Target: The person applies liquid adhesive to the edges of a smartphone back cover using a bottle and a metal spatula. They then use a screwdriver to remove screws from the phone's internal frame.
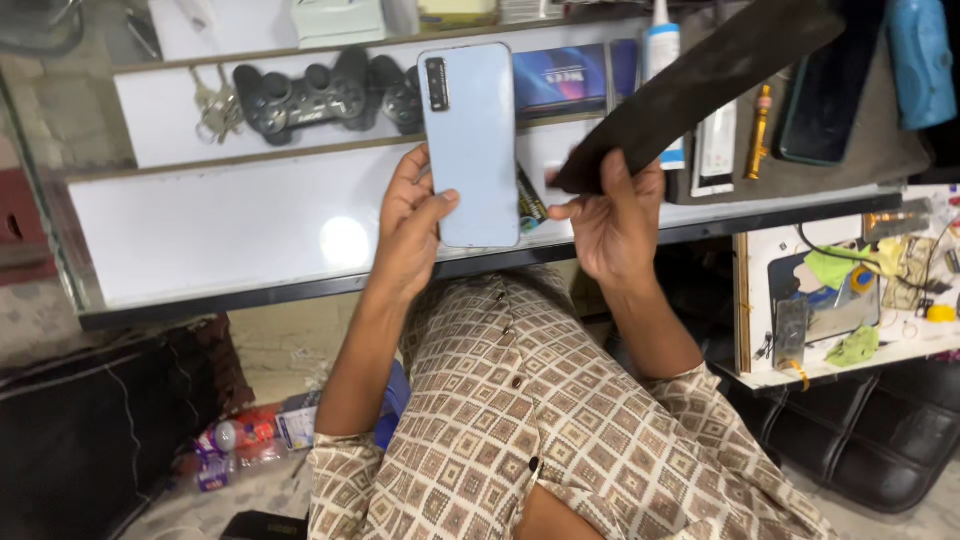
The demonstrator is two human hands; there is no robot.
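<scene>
Both our hands are raised over the near edge of the white counter [200, 225]: our left hand [412, 235] clasps the light blue phone [470, 145] by its side, back and camera strip toward us, likely so we can look it over, while our right hand [615, 225] pinches the end of a long dark strap [700, 85] running up to the right. Behind the phone on the counter's back shelf sit two dark game controllers [325, 98], a flat blue box [565, 78] and a white tube with a blue label [662, 50].

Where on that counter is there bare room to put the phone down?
Free: the white glass counter, left of the left hand holding the pale blue phone, below the black game controllers. Crowded: beyond the right hand and dark cloth, where tools lie.
</scene>
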